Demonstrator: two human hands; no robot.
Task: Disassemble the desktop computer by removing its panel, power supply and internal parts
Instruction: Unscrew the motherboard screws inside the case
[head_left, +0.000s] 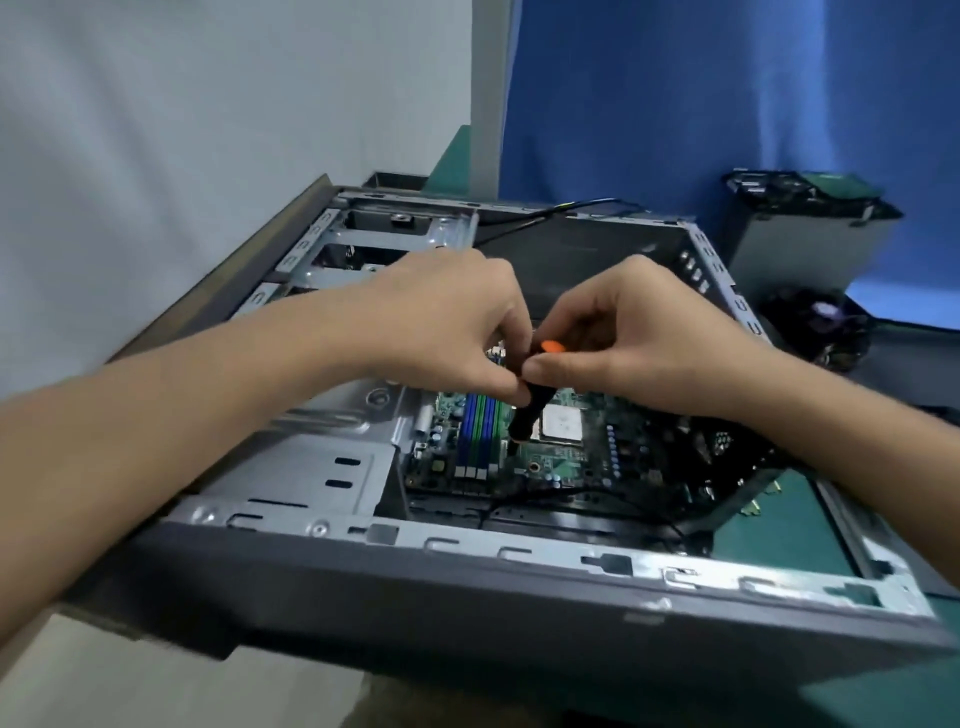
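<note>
The grey computer case (467, 587) lies on its side with its panel off. Inside it sits the green motherboard (566, 462), with blue and green memory slots (480, 431) and a bare silver processor (563, 422). A screwdriver (530, 410) with a black handle and orange cap stands nearly upright, its tip down at the board just left of the processor. My left hand (447, 322) pinches the handle from the left. My right hand (639, 338) grips its top from the right, thumb against the handle.
A removed power supply (800, 234) with cables stands at the back right, a round fan (826, 332) in front of it. Empty drive cage (363, 244) at the case's far left. Green mat (779, 530) under the case, blue backdrop behind.
</note>
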